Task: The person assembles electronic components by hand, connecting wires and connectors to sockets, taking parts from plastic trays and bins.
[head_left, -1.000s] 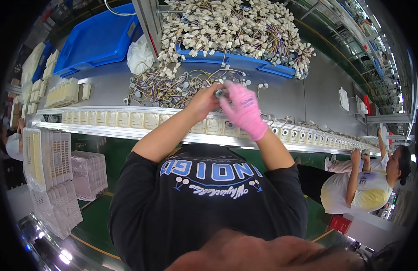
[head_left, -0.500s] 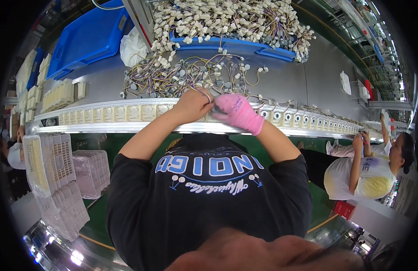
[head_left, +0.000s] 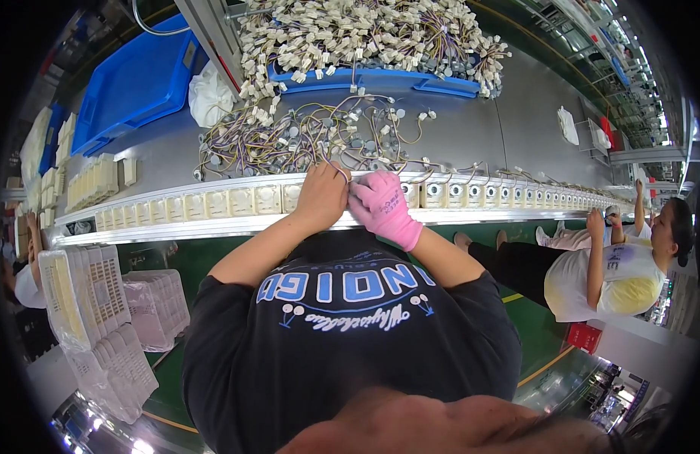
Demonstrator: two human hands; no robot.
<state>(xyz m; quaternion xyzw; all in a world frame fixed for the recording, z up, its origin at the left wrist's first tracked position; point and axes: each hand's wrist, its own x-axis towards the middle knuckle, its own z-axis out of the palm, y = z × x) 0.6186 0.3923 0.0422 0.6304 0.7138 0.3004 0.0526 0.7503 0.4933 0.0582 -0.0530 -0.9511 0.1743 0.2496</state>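
My bare left hand (head_left: 323, 195) is closed at the aluminium track, with a thin purple-and-white wire lead (head_left: 340, 172) running out at its fingertips. Right beside it, my right hand (head_left: 382, 206) in a pink glove has its fingers bent and pressed together over the track; whatever they hold is hidden. Between the rails stands a row of square cream plastic housings (head_left: 240, 202). Left of my hands their round recesses show no dark centre; the housings to the right (head_left: 456, 195) have dark round centres and wires at the back. Loose wire leads with grey discs (head_left: 289, 142) lie just beyond.
A blue tray (head_left: 388, 78) heaped with white-connector leads stands at the back. Farther left are a white bag (head_left: 211, 97), a metal post (head_left: 208, 38) and a blue bin (head_left: 142, 83). Wrapped crates (head_left: 89, 295) stand lower left. A co-worker (head_left: 611, 272) is at the track's right.
The view has shifted slightly. My right hand has turned, its fingers now tucked closer to the left hand, which stays closed at the wire lead.
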